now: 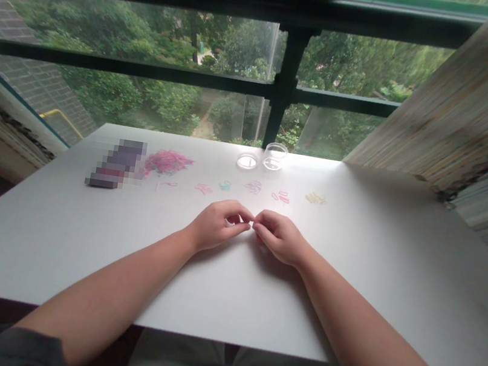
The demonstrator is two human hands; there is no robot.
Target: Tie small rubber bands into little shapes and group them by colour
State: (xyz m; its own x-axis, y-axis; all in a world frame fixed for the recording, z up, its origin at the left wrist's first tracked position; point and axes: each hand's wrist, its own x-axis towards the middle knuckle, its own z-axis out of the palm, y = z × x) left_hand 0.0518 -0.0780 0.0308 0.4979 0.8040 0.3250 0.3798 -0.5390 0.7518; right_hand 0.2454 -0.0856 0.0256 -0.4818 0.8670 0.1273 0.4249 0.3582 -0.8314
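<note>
My left hand [222, 224] and my right hand [279, 237] meet at the fingertips low over the white table [190, 297]. The thumb and index finger of the left curve into a pinch. On the right the fingers are curled, with the thumb pressed to the index finger. Whatever lies between the fingertips is too small to make out. Beyond the hands is a row of small oblong coloured loops: pink loops [203, 188], blue loops [224, 185], purple loops [253, 187], red-pink loops [281, 196] and pale yellow loops [315, 198].
A heap of pink and blue pieces [168, 162] lies at the back left, beside a blurred-out dark object [116, 164]. Near the window edge stand a clear round container [275, 157] and a clear round lid [247, 161]. A striped curtain [467, 100] hangs at the right.
</note>
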